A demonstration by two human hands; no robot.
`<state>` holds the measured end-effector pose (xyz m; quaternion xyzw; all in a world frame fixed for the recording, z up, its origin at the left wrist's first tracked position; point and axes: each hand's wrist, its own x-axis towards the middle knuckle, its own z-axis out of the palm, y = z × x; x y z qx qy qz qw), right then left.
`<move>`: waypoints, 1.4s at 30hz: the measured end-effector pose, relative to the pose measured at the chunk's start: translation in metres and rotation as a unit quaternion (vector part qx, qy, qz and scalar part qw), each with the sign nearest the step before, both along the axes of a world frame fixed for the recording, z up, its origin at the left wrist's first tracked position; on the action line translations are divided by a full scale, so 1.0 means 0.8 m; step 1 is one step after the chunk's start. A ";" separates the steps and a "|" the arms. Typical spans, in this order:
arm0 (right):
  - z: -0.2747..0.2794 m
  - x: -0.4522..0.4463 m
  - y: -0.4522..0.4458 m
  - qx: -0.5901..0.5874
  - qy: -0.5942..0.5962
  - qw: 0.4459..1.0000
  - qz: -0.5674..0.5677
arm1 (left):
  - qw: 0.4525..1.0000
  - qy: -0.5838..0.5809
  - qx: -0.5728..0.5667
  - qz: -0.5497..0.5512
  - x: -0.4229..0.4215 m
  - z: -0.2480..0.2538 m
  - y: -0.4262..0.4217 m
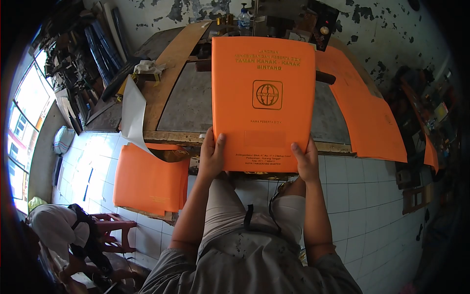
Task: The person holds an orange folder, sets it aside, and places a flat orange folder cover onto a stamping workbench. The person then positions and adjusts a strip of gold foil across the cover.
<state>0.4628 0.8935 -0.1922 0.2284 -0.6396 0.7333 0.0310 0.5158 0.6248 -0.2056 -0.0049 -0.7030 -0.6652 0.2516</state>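
At the centre of view, toward 12 o'clock from my body, the orange cover (263,105) is held up with its printed face toward me. For the positions below, take the cover as the dial centre. My left grip (212,156), at 7 o'clock, pinches the lower left edge, thumb in front and fingers behind. My right grip (307,160), at 5 o'clock, pinches the lower right edge likewise. Whether the back of the cover touches anything cannot be determined.

Possible faults:
- Sagging or swinging of the upper part: both grips sit low, so one loosened pinch could cause it.
- Bowing or creasing: uneven inward pressure from my two grips could cause it.
- Contact with the dark rod (325,77), which shows past the cover at 2 o'clock: forward travel could cause it.
- Displacement of the orange sheets (367,112) at 3 o'clock: a wide swing that way could cause it.

Edges and room: the near edge of the tabletop (183,98) runs from 8 to 4 o'clock, behind the cover, and could catch its lower edge during lowering. Room for moving appears widest between 9 and 10 o'clock, over grey surface, bounded farther out by the curled white sheet (134,117). At 8 o'clock, an orange stack (149,179) lies just beside the near edge
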 end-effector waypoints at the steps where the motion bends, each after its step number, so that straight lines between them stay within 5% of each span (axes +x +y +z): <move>1: 0.000 0.000 -0.001 -0.002 0.000 1.000 0.003 | 1.000 0.003 0.004 -0.001 -0.001 -0.002 0.000; 34: -0.015 -0.015 -0.002 0.008 0.015 1.000 0.008 | 0.999 0.033 0.009 0.000 -0.013 -0.015 -0.003; 42: 0.023 -0.048 -0.017 0.005 0.063 0.998 0.006 | 0.997 0.072 -0.017 0.007 -0.041 0.032 -0.018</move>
